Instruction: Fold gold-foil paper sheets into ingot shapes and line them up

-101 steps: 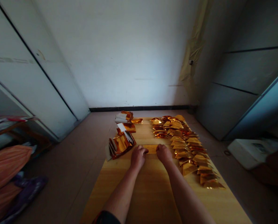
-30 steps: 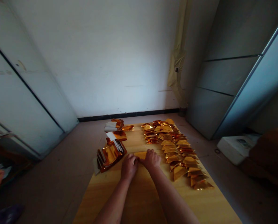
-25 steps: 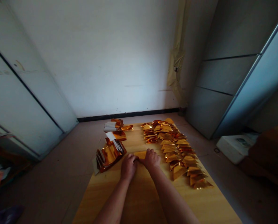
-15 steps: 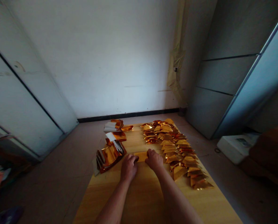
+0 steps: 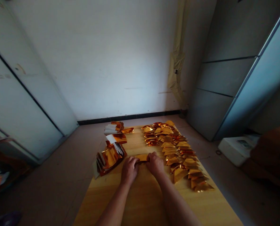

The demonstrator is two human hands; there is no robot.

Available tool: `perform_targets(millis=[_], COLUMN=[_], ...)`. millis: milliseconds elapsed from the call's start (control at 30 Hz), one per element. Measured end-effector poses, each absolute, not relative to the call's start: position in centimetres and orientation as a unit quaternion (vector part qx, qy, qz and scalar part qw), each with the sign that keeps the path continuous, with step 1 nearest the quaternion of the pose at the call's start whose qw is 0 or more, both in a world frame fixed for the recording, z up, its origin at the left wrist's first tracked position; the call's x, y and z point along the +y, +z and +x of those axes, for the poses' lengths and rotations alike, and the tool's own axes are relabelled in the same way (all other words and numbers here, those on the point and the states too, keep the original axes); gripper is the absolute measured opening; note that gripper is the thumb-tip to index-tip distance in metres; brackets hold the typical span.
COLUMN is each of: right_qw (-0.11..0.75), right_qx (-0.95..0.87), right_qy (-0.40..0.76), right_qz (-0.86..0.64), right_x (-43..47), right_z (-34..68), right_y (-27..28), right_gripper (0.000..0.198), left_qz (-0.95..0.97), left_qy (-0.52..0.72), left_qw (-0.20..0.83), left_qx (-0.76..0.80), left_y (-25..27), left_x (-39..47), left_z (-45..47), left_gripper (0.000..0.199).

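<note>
Between my two hands is a folded strip of gold foil paper (image 5: pixel 142 158), low over the wooden table (image 5: pixel 144 194). My left hand (image 5: pixel 130 171) is closed on the strip's left end, and my right hand (image 5: pixel 155 163) grips its right end. The fingertips are partly hidden behind the hands. Left of my left hand lies a loose stack of gold foil sheets (image 5: pixel 109 157) with white backs, some curling up. Several rows of folded gold foil pieces (image 5: pixel 171 150) cover the table's right side, close to my right hand.
A smaller bundle of foil sheets (image 5: pixel 114 128) sits at the table's far left corner. Beyond the table is a white wall (image 5: pixel 111 62). A grey refrigerator (image 5: pixel 215 94) stands at the right, a white box (image 5: pixel 234 150) on the floor near it, and a pale cabinet (image 5: pixel 24 88) at the left.
The foil strip between my hands now shows a darker, shiny lower edge, as if tilted or bent over. My hands have stayed in nearly the same place.
</note>
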State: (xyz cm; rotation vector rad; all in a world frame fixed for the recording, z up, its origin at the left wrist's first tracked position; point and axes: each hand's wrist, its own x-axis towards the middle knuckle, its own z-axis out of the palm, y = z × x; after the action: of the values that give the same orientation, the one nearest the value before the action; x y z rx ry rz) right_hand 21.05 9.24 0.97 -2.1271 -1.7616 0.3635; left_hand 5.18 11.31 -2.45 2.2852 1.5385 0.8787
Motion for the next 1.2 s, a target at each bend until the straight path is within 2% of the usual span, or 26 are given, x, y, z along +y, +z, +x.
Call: perform_targets(millis=[233, 367, 533, 667, 767, 867, 967, 1200], right_qw=[0.210, 0.210, 0.219, 0.260, 0.282, 0.303, 0.327, 0.349], right_qx=[-0.634, -0.654, -0.651, -0.619, -0.617, -0.623, -0.634, -0.668], right_qy=[0.135, 0.132, 0.120, 0.096, 0.095, 0.095, 0.078, 0.064], right_qz=[-0.732, -0.714, -0.717, -0.735, -0.728, -0.715, -0.696, -0.654], right_x=[8.3, 8.0, 8.2, 8.3, 8.4, 8.3, 8.1, 7.9], right_z=[20.7, 20.8, 21.2, 21.1, 21.0, 21.0, 21.2, 21.3], right_y=[0.7, 0.5, -0.3, -1.1, -1.5, -1.7, -1.7, -1.4], right_gripper=[0.020, 0.011, 0.012, 0.046, 0.061, 0.057, 0.051, 0.018], left_qz=[0.792, 0.793, 0.790, 0.787, 0.777, 0.769, 0.768, 0.772], left_qy=[0.281, 0.290, 0.290, 0.306, 0.340, 0.373, 0.392, 0.404], left_qw=[0.124, 0.109, 0.108, 0.123, 0.123, 0.110, 0.090, 0.086], left_qx=[0.528, 0.524, 0.530, 0.521, 0.515, 0.507, 0.498, 0.483], left_y=[-2.0, -1.8, -1.6, -1.7, -2.2, -2.9, -3.5, -4.0], left_x=[11.0, 10.8, 10.8, 10.9, 11.1, 11.3, 11.5, 11.6], left_z=[5.3, 5.3, 5.4, 5.4, 5.4, 5.3, 5.2, 5.0], left_gripper=[0.022, 0.014, 0.015, 0.011, 0.028, 0.045, 0.053, 0.064])
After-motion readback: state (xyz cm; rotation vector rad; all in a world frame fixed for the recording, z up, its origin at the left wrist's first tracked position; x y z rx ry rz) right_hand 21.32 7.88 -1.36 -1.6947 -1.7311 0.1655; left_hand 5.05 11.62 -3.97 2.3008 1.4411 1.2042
